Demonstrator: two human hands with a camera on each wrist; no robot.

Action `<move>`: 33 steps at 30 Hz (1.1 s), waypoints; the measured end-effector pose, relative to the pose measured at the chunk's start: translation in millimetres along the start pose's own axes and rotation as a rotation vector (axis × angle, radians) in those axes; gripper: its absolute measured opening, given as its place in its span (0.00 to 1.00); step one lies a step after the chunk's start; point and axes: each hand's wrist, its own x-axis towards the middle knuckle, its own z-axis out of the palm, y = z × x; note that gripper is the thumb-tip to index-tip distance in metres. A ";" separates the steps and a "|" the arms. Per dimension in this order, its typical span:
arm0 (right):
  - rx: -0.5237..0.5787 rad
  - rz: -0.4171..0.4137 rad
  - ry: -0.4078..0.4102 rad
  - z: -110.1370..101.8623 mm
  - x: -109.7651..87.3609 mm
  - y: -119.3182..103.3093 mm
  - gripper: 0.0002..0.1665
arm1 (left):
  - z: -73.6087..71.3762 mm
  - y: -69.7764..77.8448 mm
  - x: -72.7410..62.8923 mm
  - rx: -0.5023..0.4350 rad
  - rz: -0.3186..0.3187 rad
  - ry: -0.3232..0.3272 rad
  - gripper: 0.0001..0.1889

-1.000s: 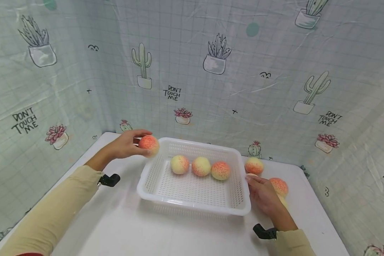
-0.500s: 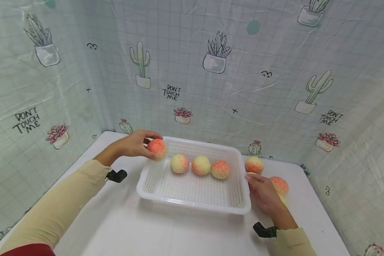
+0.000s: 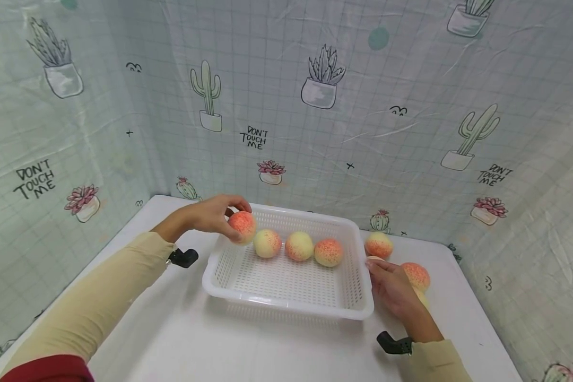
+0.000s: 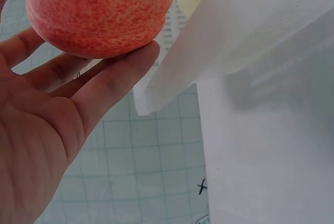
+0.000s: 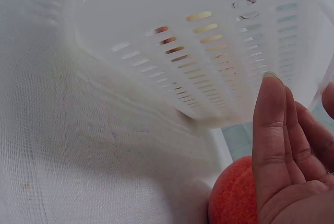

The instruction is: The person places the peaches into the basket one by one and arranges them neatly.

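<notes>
A red-and-yellow peach [image 3: 242, 227] is held in my left hand [image 3: 212, 214], over the left end of a white perforated plastic basket [image 3: 286, 303]. In the left wrist view, the fingers [image 4: 112, 83] reach around the peach's underside, close beside the basket's rim. Three more peaches, including a middle one [image 3: 299, 246], lie in a row inside the basket. My right hand [image 3: 395, 289] is at the basket's right end, thumb at the rim. In the right wrist view, its straight fingers [image 5: 271, 130] lie at the basket's outer slotted wall.
Several peaches lie on the white table [image 3: 286, 353] right of the basket, one [image 3: 379, 245] near its back right corner and another [image 3: 415, 277] behind my right hand. A patterned curtain [image 3: 286, 132] encloses the table's back and sides.
My left hand has moved right with its peach, from outside the basket's left rim to over its inside. The right hand and the three peaches in the basket have stayed in place.
</notes>
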 end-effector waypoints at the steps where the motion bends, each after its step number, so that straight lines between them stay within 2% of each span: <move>1: -0.001 0.001 -0.001 -0.1 -0.3 0.0 0.35 | 1.1 1.2 1.0 0.014 -0.002 -0.011 0.31; 12: -0.028 -0.003 0.012 2.0 -3.8 1.0 0.32 | 13.3 19.0 15.7 0.166 -0.045 -0.111 0.28; 20: -0.018 0.005 0.019 2.3 -6.5 4.2 0.31 | 22.0 19.2 30.1 0.308 -0.112 -0.203 0.28; 25: -0.015 -0.002 0.008 3.0 -9.3 5.0 0.28 | 26.1 22.0 32.5 0.342 -0.178 -0.262 0.30; 33: -0.016 -0.007 0.017 2.7 -12.3 6.4 0.28 | 27.8 24.4 30.6 0.360 -0.191 -0.325 0.30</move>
